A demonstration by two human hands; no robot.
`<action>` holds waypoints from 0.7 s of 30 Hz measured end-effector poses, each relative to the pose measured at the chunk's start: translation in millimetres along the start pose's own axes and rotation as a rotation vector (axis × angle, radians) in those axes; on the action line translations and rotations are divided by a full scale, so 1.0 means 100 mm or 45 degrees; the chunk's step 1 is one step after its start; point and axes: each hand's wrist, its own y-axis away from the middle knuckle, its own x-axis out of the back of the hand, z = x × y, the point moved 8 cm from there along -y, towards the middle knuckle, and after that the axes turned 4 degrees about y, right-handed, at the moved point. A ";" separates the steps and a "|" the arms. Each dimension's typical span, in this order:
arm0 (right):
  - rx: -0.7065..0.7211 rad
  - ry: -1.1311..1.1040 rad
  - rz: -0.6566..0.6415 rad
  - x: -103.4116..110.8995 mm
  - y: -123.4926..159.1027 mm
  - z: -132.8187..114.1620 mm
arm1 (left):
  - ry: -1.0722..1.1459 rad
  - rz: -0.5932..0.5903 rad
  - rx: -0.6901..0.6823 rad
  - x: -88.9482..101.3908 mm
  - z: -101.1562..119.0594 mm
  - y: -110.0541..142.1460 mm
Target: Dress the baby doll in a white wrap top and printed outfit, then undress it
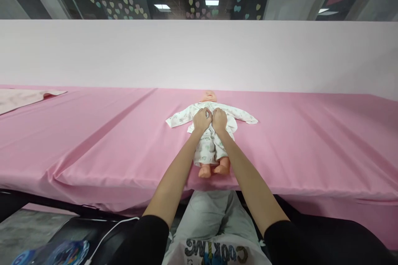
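Observation:
A baby doll lies on its back on the pink cloth, its head toward the wall and its bare feet toward me. It wears a white patterned baby shirt with both long sleeves spread sideways, and matching trousers. Over the doll's chest, my left hand is closed in a pinch on the shirt front. Close beside it, my right hand also pinches the shirt front. The fingertips nearly meet, and the exact bit of fabric between them is hidden.
A pink cloth with creases covers the table. At the far left lies a folded pale pink cloth. Behind stands a white wall. Below the table edge at left are a white cable and a clear plastic bottle.

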 end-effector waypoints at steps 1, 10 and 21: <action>0.022 -0.002 -0.017 0.00 0.00 -0.01 | 0.005 0.004 0.012 0.00 -0.01 0.00; -0.084 0.039 -0.082 0.00 0.01 0.02 | -0.124 -0.069 0.178 -0.08 -0.09 -0.22; -0.408 -0.188 -0.042 0.07 -0.08 -0.02 | -0.080 0.094 0.306 0.02 -0.12 -0.19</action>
